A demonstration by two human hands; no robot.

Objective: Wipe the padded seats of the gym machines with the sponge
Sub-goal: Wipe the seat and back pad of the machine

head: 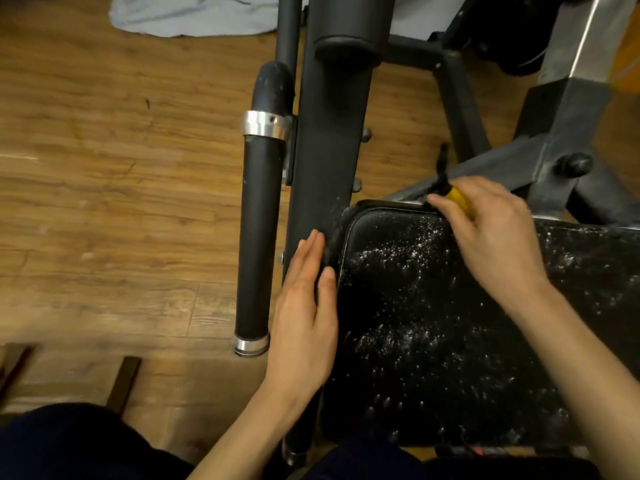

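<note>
Yellow sponge (pixel 456 196) sits in your right hand (pixel 491 233) at the far edge of the black padded seat (pixel 433 323).
Your right fingers curl around it; your left hand (pixel 304 327) lies flat, fingers straight, against the seat's left side.

**Bare arms, dark trousers**

Both forearms are bare to the frame's edge, with no sleeves, watch or rings on the left hand (pixel 304 317) or right hand (pixel 498 233). Dark navy trousers (pixel 72 445) cover the legs from 6 to 8 o'clock.
</note>
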